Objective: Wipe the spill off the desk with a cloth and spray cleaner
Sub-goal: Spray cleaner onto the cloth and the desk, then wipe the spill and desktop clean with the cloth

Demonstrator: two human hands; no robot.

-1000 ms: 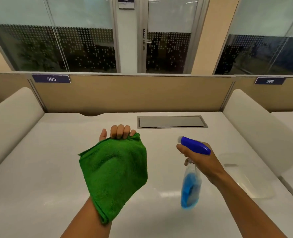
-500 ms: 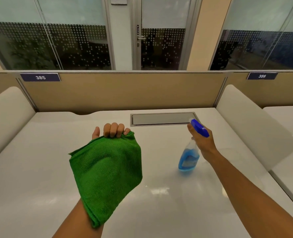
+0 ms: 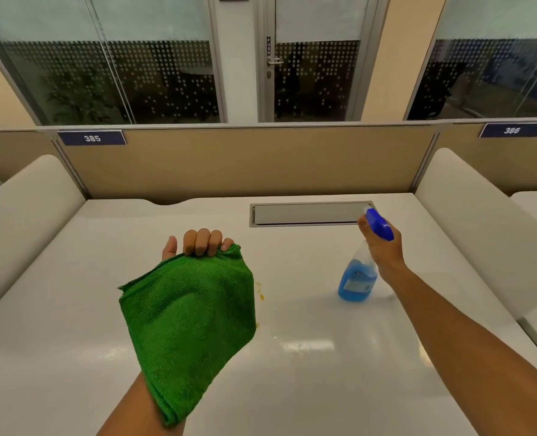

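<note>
White counter point(image 3: 72, 309) carried yellowish spill point(image 3: 260, 291) beside the green cloth point(image 3: 188, 322) clutched in left-hand fingers point(image 3: 202, 242); right hand point(image 3: 383, 250), wrapped round the spray bottle point(image 3: 357, 280), risked tipping it.

Left hand point(image 3: 198, 247) raised, fingers point(image 3: 202, 242) curled; right hand point(image 3: 382, 250) extended, gripping.

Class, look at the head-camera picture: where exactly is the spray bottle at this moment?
The spray bottle stands on the white desk at right of centre, its blue head gripped by the right hand, just in front of the grey cable hatch.
</note>
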